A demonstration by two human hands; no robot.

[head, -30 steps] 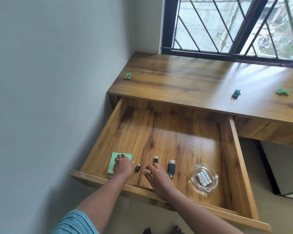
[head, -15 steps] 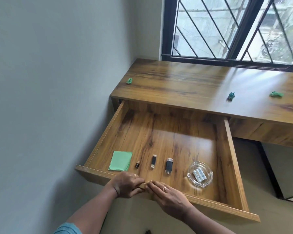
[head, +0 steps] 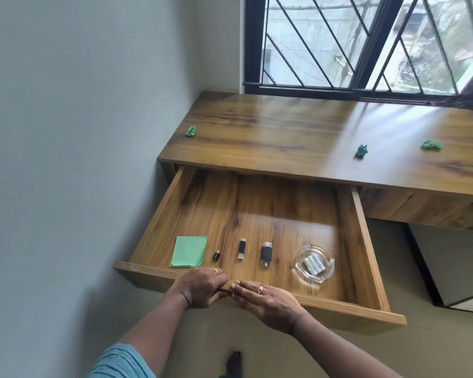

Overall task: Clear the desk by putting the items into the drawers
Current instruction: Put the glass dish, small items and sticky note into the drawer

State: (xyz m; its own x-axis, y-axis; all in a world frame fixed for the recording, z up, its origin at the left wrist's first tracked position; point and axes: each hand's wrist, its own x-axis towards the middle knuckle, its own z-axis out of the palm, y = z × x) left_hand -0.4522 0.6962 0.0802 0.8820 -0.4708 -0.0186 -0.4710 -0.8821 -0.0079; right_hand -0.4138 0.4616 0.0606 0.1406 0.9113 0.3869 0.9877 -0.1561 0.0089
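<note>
Head view shows both my hands, left hand [head: 202,286] and right hand [head: 268,300], closed side by side over the front edge of the open drawer [head: 372,241], which holds green paper [head: 189,251], three USB sticks [head: 266,253] and a glass ashtray [head: 315,263], while three crumpled green scraps [head: 362,151] lie on the desk [head: 284,132].

Both hands, left hand [head: 200,287] and right hand [head: 268,300], are now gripping the drawer [head: 339,305] front edge after leaving the items inside.
</note>
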